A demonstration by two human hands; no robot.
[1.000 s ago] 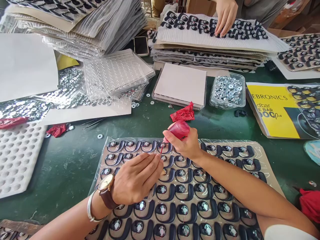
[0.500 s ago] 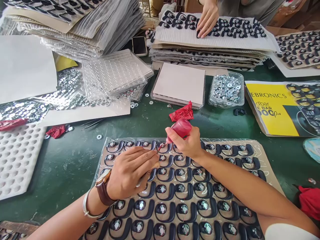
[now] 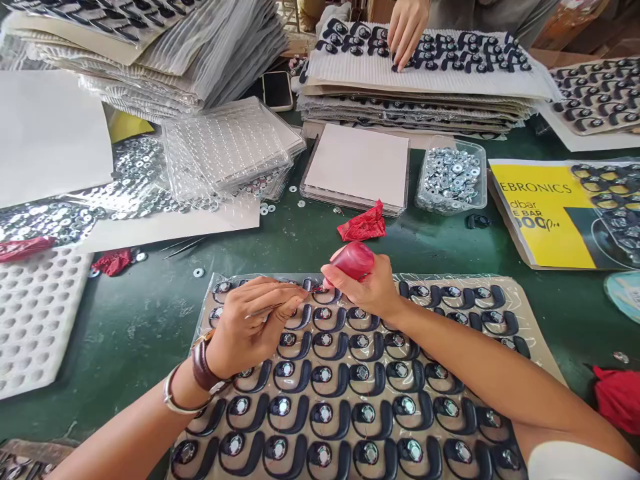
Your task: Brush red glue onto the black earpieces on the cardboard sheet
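In front of me lies a tan sheet (image 3: 537, 327) under clear film, bearing rows of black hook-shaped earphone shells (image 3: 330, 417) with round silvery drivers in them. My left hand (image 3: 255, 323) pinches a pair of thin metal tweezers (image 3: 316, 289), mostly hidden by the fingers, with the tips at a shell in the back row. Wrapped around a red squeeze bottle (image 3: 356, 259), my right hand (image 3: 380, 290) tilts it so that its lower end points down at that same shell. Whether the nozzle touches it, I cannot tell.
A clear tub (image 3: 453, 177) of metal discs stands beyond. Red crumpled wrap (image 3: 364, 223), a stack of white cards (image 3: 359, 163) and a yellow box panel (image 3: 535, 213) lie around it. At the back, a co-worker's hand (image 3: 407, 30) touches shells on another stack.
My left hand has turned and drawn slightly left, its fingers now more level. The red bottle has shifted a little left and tipped. The co-worker's hand has moved slightly.
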